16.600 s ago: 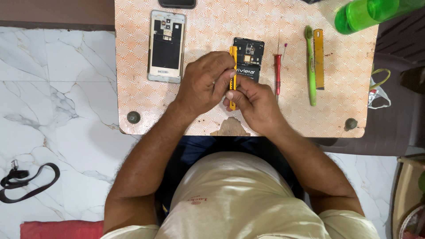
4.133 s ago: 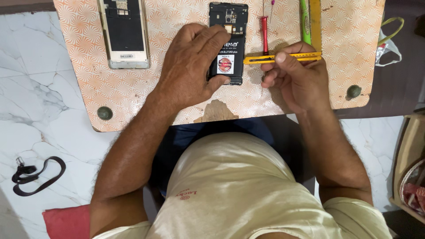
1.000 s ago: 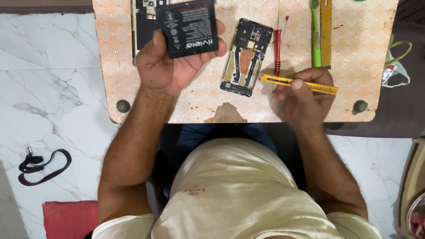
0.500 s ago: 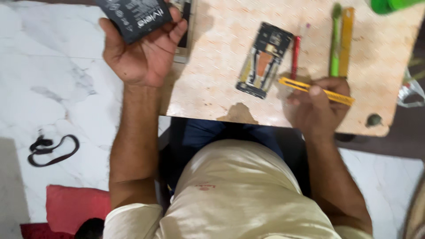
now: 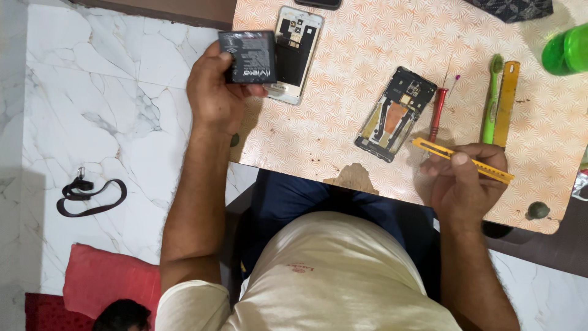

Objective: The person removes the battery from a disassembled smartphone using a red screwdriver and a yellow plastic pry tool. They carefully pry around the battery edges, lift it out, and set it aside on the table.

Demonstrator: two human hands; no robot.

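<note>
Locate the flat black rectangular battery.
The flat black rectangular battery is in the left hand, raised at the table's left edge beside the pale open phone shell.

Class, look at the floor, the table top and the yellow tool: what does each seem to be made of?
Floor: polished marble or marble-look tile, white with grey veins. Table top: probably laminated board, with a printed orange fan pattern and a chipped edge. Yellow tool in the right hand: likely plastic, with a flat, uniform colour.

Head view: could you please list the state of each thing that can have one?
Battery: out of the phone, held in left hand.
Phone frame: open, battery bay empty, flat on table.
Back cover: off, inner side up.
Yellow cutter: gripped in right hand.
Red screwdriver: lying unused.
</note>
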